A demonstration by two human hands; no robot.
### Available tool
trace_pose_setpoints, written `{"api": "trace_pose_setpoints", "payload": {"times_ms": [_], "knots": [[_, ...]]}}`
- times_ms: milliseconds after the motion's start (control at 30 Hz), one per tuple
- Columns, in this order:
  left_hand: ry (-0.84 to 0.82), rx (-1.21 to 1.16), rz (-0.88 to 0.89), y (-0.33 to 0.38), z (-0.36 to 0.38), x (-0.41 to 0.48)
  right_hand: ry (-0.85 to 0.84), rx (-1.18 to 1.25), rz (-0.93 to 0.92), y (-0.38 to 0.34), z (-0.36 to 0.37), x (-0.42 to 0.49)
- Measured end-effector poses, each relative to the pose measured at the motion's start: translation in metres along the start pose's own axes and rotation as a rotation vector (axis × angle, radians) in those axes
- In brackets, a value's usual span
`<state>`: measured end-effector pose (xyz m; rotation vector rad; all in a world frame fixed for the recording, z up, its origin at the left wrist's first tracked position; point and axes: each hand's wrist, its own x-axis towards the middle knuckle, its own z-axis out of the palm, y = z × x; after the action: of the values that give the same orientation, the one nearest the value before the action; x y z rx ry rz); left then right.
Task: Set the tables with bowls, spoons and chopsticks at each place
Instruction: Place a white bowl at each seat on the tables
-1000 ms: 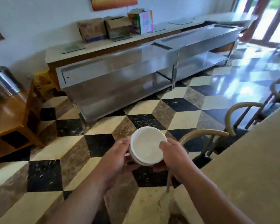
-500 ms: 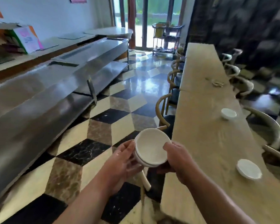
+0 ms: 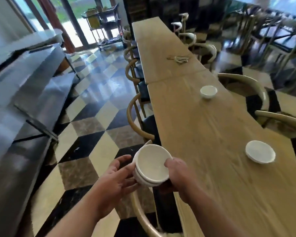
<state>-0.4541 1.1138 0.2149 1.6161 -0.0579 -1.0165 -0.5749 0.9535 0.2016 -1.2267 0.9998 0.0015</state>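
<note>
left hand (image 3: 112, 183): fingers cupped under and against the stack of white bowls (image 3: 151, 166) | right hand (image 3: 179, 177): fingers clamped on the stack's right rim, thumb inside | stack: between both hands, over the surface (image 3: 212, 134) edge | right of fingers: near bowl (image 3: 260, 153), far bowl (image 3: 208, 91) on surface

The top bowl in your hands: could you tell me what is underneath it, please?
Under the top bowl sits at least one more white bowl, nested, with only rims showing. The left hand and right hand cover the stack's base, so the exact count is hidden.
</note>
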Motion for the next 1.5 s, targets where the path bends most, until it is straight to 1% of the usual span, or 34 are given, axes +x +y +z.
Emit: {"api": "trace_pose_setpoints", "payload": {"times_ms": [100, 233, 367, 500, 667, 833, 900, 1000, 1067, 1133, 1233, 1400, 1500], "knots": [[-0.044, 0.097, -0.024, 0.021, 0.005, 0.045, 0.057, 0.041, 0.004, -0.015, -0.009, 0.031], [-0.144, 0.224, -0.065, 0.04, 0.024, 0.09, 0.144, 0.074, -0.009, -0.027, -0.028, 0.055], [-0.289, 0.312, -0.12, 0.05, 0.042, 0.133, 0.261, 0.078, -0.017, -0.026, -0.044, 0.069], [-0.453, 0.403, -0.194, 0.055, 0.053, 0.161, 0.341, 0.111, 0.006, -0.016, -0.044, 0.074], [-0.599, 0.484, -0.211, 0.062, 0.045, 0.197, 0.513, 0.125, 0.021, -0.01, -0.015, 0.078], [-0.739, 0.515, -0.212, 0.083, 0.016, 0.223, 0.767, 0.089, 0.035, -0.019, 0.038, 0.078], [-0.781, 0.55, -0.224, 0.088, 0.003, 0.237, 0.833, 0.144, 0.045, -0.022, 0.063, 0.083], [-0.804, 0.588, -0.225, 0.092, -0.009, 0.258, 0.912, 0.296, 0.019, -0.023, 0.095, 0.094], [-0.804, 0.594, -0.228, 0.09, -0.012, 0.27, 0.953, 0.459, 0.016, -0.022, 0.108, 0.098], [-0.791, 0.596, -0.241, 0.085, -0.011, 0.281, 0.984, 0.604, 0.029, -0.019, 0.113, 0.1], [-0.765, 0.61, -0.263, 0.077, -0.003, 0.295, 1.047, 0.749, 0.032, -0.005, 0.104, 0.1], [-0.725, 0.665, -0.263, 0.065, 0.021, 0.318, 1.166, 0.778, 0.116, 0.042, 0.07, 0.112], [-0.699, 0.686, -0.267, 0.058, 0.037, 0.336, 1.195, 0.806, 0.193, 0.077, 0.047, 0.137]]}}
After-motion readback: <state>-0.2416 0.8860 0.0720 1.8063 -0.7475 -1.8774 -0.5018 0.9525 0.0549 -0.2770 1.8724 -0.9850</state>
